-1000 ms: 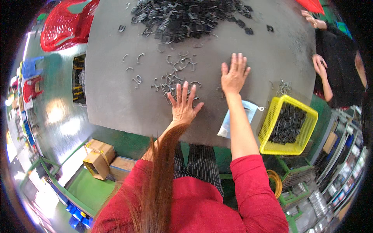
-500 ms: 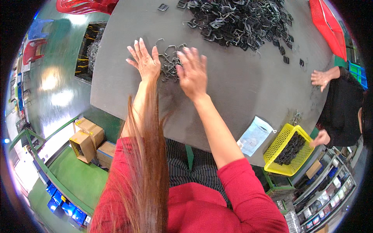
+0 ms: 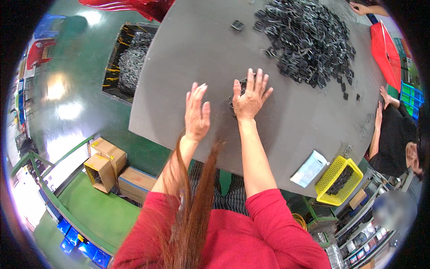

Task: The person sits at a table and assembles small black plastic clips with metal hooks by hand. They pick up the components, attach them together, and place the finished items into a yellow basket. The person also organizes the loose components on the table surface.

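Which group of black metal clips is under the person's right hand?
The small clump beneath the right hand, near the table's middle. It sits apart from the big heap farther away and the stray clip.

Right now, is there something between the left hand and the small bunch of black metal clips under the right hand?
Nothing visible. The left hand is beside the right hand, which covers the small bunch of clips; only bare grey table lies between them.

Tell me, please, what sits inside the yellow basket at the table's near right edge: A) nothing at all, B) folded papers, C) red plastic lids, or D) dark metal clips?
D: the yellow basket holds a heap of dark clips, like the big pile on the grey table.
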`<state>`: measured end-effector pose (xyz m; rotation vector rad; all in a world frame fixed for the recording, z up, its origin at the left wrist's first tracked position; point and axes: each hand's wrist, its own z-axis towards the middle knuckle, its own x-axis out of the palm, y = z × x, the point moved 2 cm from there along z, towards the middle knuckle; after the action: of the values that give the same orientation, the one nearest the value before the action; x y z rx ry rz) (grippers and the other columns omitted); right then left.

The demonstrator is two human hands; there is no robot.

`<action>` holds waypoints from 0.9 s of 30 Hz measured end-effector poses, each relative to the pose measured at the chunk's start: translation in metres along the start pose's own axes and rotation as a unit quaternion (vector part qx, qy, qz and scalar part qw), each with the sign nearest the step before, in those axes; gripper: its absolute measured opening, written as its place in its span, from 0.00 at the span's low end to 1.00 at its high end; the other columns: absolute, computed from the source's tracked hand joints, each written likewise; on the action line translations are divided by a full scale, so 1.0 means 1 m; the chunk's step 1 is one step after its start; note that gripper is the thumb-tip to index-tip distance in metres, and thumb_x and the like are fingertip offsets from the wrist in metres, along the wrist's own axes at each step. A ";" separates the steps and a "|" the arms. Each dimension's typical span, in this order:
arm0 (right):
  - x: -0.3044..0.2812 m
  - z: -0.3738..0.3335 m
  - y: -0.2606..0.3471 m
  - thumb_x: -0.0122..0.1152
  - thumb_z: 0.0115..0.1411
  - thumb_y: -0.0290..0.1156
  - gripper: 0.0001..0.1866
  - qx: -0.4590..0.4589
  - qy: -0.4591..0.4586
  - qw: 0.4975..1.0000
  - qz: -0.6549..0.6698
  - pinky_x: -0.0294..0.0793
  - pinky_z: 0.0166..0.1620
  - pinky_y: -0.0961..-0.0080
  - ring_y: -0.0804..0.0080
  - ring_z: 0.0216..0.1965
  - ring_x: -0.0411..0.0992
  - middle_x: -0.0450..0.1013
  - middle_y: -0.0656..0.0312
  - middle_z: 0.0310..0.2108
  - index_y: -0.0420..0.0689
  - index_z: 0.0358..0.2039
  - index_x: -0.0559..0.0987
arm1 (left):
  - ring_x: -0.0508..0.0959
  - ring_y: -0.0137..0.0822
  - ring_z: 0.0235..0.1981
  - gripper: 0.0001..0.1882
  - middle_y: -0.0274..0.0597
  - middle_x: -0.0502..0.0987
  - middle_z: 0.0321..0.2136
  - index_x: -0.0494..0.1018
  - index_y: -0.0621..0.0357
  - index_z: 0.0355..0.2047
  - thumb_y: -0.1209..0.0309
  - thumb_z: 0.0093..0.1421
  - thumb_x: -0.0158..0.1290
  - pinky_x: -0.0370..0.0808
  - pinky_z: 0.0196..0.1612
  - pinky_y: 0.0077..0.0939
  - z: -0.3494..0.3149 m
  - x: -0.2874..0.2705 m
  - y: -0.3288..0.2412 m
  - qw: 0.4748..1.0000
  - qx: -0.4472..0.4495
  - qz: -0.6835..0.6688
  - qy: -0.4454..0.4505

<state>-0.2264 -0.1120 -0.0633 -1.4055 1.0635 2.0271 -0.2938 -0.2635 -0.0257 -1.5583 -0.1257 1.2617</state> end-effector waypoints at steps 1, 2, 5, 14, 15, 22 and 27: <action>0.010 0.007 0.019 0.47 0.59 0.51 0.28 -0.013 -0.001 1.000 0.013 0.36 0.64 0.49 0.57 0.65 0.46 0.55 0.57 0.62 0.50 0.56 0.66 | 0.55 0.46 0.63 0.21 0.45 0.63 0.56 0.60 0.57 0.56 0.70 0.62 0.39 0.48 0.63 0.45 -0.005 -0.016 0.015 1.000 -0.018 0.017 -0.018; 0.020 0.009 0.041 0.48 0.59 0.50 0.27 -0.030 0.001 0.999 0.026 0.37 0.64 0.50 0.58 0.65 0.47 0.56 0.58 0.61 0.50 0.55 0.68 | 0.56 0.49 0.62 0.18 0.46 0.65 0.54 0.63 0.57 0.52 0.74 0.61 0.41 0.50 0.62 0.48 -0.009 -0.030 0.026 0.999 -0.029 0.014 -0.041; 0.052 0.015 0.112 0.51 0.58 0.45 0.24 -0.080 0.001 0.995 0.066 0.41 0.64 0.53 0.59 0.64 0.50 0.59 0.59 0.59 0.50 0.54 0.69 | 0.59 0.50 0.60 0.16 0.46 0.67 0.50 0.67 0.56 0.45 0.79 0.56 0.43 0.53 0.61 0.50 -0.034 -0.059 0.055 0.999 -0.010 0.048 -0.013; 0.137 0.051 0.312 0.51 0.59 0.41 0.21 -0.226 0.036 0.950 0.212 0.46 0.63 0.55 0.59 0.62 0.54 0.62 0.59 0.57 0.49 0.51 0.70 | 0.55 0.41 0.62 0.24 0.44 0.61 0.58 0.59 0.52 0.56 0.55 0.63 0.34 0.49 0.64 0.42 -0.064 0.002 0.095 0.530 -0.354 -0.751 0.174; 0.142 0.050 0.329 0.49 0.59 0.42 0.21 -0.231 0.087 0.924 0.292 0.46 0.64 0.55 0.57 0.62 0.54 0.61 0.56 0.57 0.47 0.51 0.70 | 0.54 0.40 0.63 0.26 0.44 0.59 0.59 0.58 0.51 0.58 0.53 0.64 0.30 0.48 0.64 0.40 -0.051 -0.004 0.088 0.430 -0.358 -0.811 0.171; 0.076 0.090 0.310 0.50 0.61 0.35 0.18 -0.181 0.060 0.894 0.406 0.59 0.59 0.67 0.57 0.57 0.61 0.65 0.55 0.54 0.45 0.51 0.70 | 0.47 0.36 0.66 0.26 0.37 0.54 0.62 0.55 0.43 0.61 0.55 0.63 0.37 0.41 0.65 0.48 0.080 -0.049 0.160 0.976 0.044 0.045 0.208; 0.008 0.109 0.174 0.46 0.64 0.33 0.17 -0.109 0.023 0.940 0.323 0.60 0.58 0.66 0.58 0.58 0.60 0.66 0.55 0.53 0.44 0.52 0.69 | 0.47 0.38 0.66 0.25 0.30 0.56 0.62 0.58 0.38 0.60 0.64 0.62 0.41 0.37 0.64 0.54 0.117 -0.116 0.166 0.944 0.011 0.324 0.053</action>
<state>-0.4185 -0.1305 0.0077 -1.3191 1.5084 2.6493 -0.5143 -0.3313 -0.0615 -1.7073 0.5119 1.6624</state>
